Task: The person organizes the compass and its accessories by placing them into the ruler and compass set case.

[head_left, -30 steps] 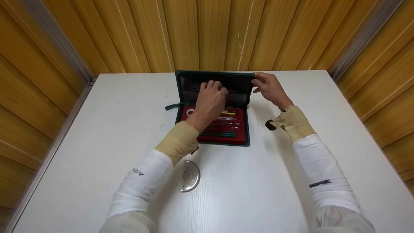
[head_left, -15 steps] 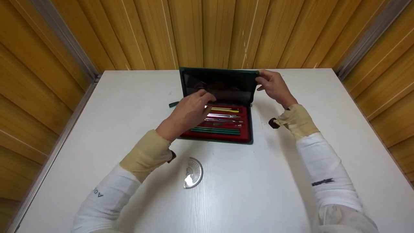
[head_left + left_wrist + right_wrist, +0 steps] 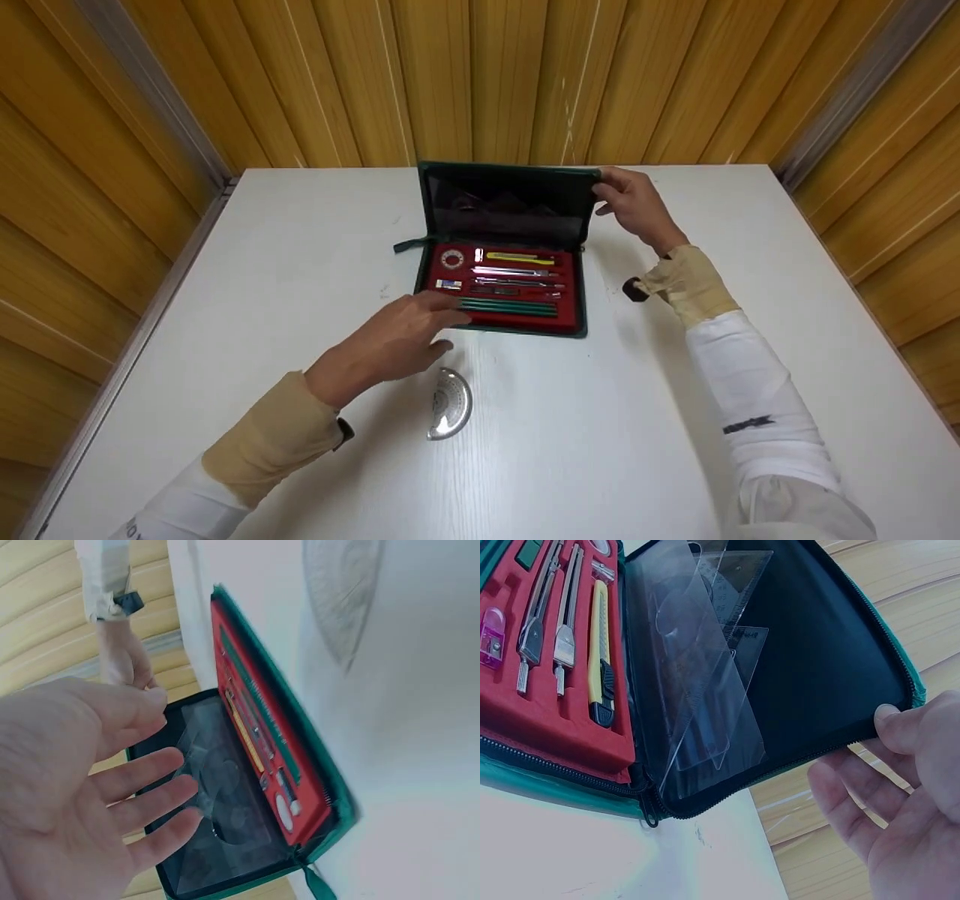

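Observation:
A green zip case point(image 3: 582, 300) stands unfolded at the back of the table, its lid point(image 3: 517, 195) raised. My right hand point(image 3: 636, 206) pinches the lid's upper right corner between thumb and fingers. Clear set squares point(image 3: 735, 667) sit in the lid's transparent pocket. Red lining holds a yellow utility knife point(image 3: 600, 652), silver compasses point(image 3: 568, 637), a pink sharpener point(image 3: 491, 637) and green pencils point(image 3: 510, 307). Near the case's front left corner hovers my left hand point(image 3: 394, 334), fingers loosely extended, holding nothing. Just in front of that hand lies a clear protractor point(image 3: 452, 405), flat on the table.
The white table point(image 3: 600, 450) reaches back to a wood-panelled wall point(image 3: 502, 82). A green zip strap point(image 3: 409, 244) sticks out left of the case. A white ring point(image 3: 451, 259) and a small eraser-like block point(image 3: 448, 285) sit in the lining.
My left hand has withdrawn from the lid pocket, moving down and left toward the protractor. The right hand keeps holding the lid up at its corner.

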The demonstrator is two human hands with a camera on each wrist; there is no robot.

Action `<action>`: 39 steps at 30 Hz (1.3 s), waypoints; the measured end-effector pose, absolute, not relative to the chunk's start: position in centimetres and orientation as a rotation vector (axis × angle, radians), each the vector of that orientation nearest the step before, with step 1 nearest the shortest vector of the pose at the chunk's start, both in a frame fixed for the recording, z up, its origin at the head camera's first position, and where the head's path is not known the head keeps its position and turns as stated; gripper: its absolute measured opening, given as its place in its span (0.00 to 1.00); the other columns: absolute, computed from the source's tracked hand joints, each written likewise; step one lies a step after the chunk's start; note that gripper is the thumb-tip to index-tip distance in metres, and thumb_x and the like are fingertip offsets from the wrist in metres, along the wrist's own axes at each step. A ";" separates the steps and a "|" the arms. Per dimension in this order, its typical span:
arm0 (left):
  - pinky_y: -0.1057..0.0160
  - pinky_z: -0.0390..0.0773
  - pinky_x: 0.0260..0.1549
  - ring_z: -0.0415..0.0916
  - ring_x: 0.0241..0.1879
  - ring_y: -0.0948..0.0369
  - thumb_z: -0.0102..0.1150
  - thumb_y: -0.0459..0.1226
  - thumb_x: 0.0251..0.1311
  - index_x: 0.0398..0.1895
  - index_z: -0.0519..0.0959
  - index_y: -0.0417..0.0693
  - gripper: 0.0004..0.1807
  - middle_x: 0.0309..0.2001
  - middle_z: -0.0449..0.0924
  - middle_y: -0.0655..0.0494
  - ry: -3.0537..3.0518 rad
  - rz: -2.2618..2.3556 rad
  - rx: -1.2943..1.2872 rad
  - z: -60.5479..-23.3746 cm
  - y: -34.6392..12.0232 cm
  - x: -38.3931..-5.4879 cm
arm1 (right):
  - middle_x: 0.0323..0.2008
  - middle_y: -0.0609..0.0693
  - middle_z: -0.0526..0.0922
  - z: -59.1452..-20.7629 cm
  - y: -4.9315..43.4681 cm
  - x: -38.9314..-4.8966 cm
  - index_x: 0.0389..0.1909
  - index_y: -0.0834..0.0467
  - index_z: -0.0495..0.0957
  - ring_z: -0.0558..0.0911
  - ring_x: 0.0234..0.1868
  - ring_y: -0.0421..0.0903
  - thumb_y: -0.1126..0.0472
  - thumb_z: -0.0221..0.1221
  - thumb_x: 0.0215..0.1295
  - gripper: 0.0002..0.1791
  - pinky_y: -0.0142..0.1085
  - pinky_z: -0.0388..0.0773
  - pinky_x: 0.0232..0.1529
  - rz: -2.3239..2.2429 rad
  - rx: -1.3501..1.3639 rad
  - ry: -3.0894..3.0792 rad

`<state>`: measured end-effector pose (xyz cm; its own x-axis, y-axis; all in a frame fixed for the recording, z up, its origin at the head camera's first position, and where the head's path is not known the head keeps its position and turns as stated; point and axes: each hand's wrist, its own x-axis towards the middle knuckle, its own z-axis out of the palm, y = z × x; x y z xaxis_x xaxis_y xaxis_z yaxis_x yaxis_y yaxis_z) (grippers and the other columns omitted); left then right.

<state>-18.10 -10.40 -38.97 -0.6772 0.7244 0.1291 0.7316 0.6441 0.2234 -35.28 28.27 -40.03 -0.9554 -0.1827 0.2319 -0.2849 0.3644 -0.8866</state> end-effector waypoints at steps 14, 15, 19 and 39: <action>0.46 0.71 0.67 0.60 0.76 0.49 0.69 0.36 0.64 0.66 0.80 0.61 0.27 0.73 0.70 0.54 -2.986 -0.135 -1.661 -42.7 -10.4 -14.5 | 0.49 0.59 0.86 -39.9 28.9 -35.2 0.61 0.61 0.81 0.83 0.46 0.49 0.66 0.52 0.80 0.15 0.33 0.84 0.42 1.648 0.438 -2.523; 0.46 0.70 0.67 0.59 0.76 0.49 0.69 0.35 0.65 0.66 0.79 0.62 0.26 0.73 0.69 0.55 -2.983 -0.119 -1.676 -42.9 -10.4 -14.5 | 0.49 0.59 0.86 -39.9 28.9 -35.2 0.61 0.62 0.81 0.83 0.46 0.49 0.66 0.52 0.80 0.15 0.34 0.84 0.42 1.652 0.442 -2.519; 0.46 0.68 0.68 0.57 0.77 0.49 0.68 0.34 0.64 0.67 0.78 0.65 0.28 0.74 0.68 0.56 -2.994 -0.045 -1.691 -43.2 -10.4 -14.3 | 0.49 0.60 0.86 -40.0 28.8 -35.4 0.61 0.64 0.80 0.84 0.46 0.51 0.67 0.53 0.79 0.16 0.36 0.84 0.41 1.670 0.444 -2.505; 0.53 0.82 0.53 0.69 0.62 0.51 0.76 0.37 0.57 0.65 0.78 0.60 0.31 0.62 0.74 0.52 -2.976 -0.208 -1.568 -43.9 -11.9 -14.7 | 0.48 0.65 0.86 -37.6 27.4 -33.3 0.60 0.70 0.78 0.84 0.47 0.58 0.72 0.51 0.77 0.16 0.42 0.85 0.44 1.699 0.464 -2.497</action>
